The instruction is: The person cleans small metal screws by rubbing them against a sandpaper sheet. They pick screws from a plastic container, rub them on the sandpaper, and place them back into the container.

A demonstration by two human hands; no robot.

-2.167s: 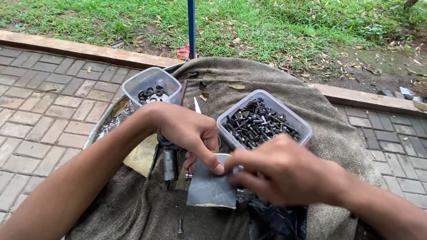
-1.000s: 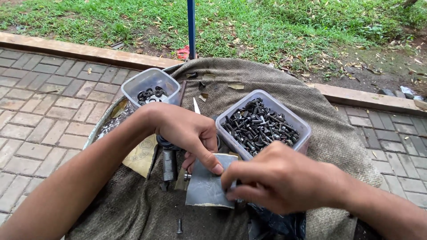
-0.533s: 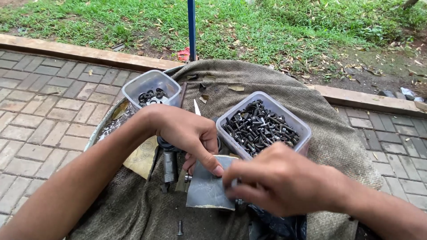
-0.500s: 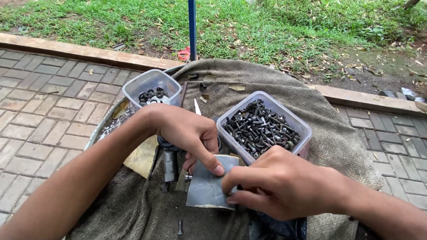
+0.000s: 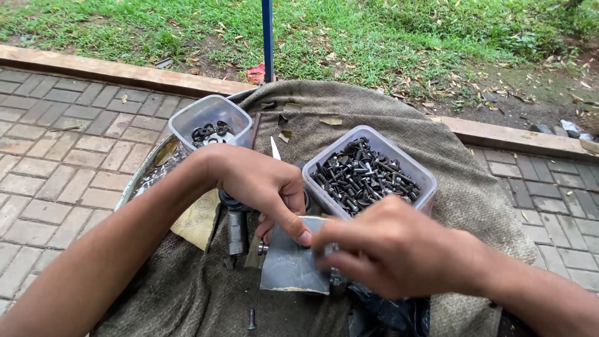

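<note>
- Your left hand [image 5: 265,190] sits curled over the middle of the surface, thumb pressed down on the top edge of a grey sheet [image 5: 292,262], gripping it there.
- Your right hand [image 5: 390,246] comes in from the right with its fingers bent onto the same sheet's right edge, clenched around something small; what it pinches is hidden under the fingers.
- The grey sheet lies flat and slightly tilted on the brown cloth [image 5: 474,187], just in front of you, between both hands.
- Just behind your right hand stands a clear tub of dark bolts [image 5: 368,175], heaped full, its near wall touching your knuckles or nearly so.
- Further back on the left, a second clear tub [image 5: 209,122] holds a few black washers [image 5: 212,131] at the bottom.
- Beneath your left hand a dark metal cylinder part [image 5: 235,228] stands on the cloth, beside a yellowish round sheet [image 5: 198,218].
- One loose bolt [image 5: 251,319] lies on the cloth near the bottom edge, apart from the rest.
- A blue pole [image 5: 267,37] rises behind the surface, with a grass strip [image 5: 374,37] beyond and grey paving bricks [image 5: 56,156] off to the left.
- A black plastic bag [image 5: 387,315] bunches under your right wrist.
</note>
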